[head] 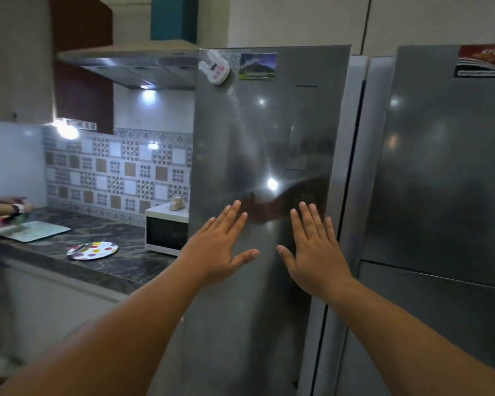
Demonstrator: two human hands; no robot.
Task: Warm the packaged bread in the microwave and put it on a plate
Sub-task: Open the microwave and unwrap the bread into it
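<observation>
Both my hands are raised flat, fingers spread, in front of a tall grey fridge door [269,132]. My left hand [220,247] and my right hand [312,252] hold nothing. A white microwave [166,232] stands on the dark counter just left of the fridge, its door closed. A round plate with coloured dots [93,250] lies on the counter left of the microwave, with cutlery resting on it. No packaged bread is in sight.
A second grey fridge [446,167] stands to the right. A pale cutting board [29,230] lies on the dark marble counter [120,261]. Another person's arm [3,208] reaches in at the far left. A range hood [132,64] hangs above.
</observation>
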